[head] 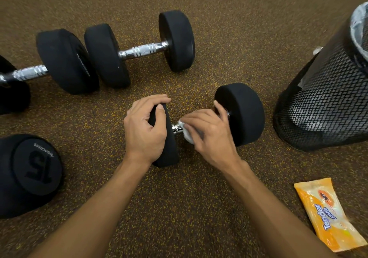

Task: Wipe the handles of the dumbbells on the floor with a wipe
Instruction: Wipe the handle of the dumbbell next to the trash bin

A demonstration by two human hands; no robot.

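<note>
A black dumbbell [242, 112] with a chrome handle [176, 128] lies on the floor in the middle of the view. My left hand [144, 130] grips its near-left weight head [169, 150] from above, fingers curled over the rim. My right hand [209, 136] wraps a white wipe [187, 133] around the handle, and most of the handle is hidden under it. A second dumbbell [139, 50] lies behind, and a third [29, 72] runs off the left edge.
A black weight head marked 15 [33, 172] sits at the lower left. A black mesh bin [328, 98] with a plastic liner stands at the right. An orange pack of wipes [328, 214] lies on the speckled brown floor [179, 208] at the lower right.
</note>
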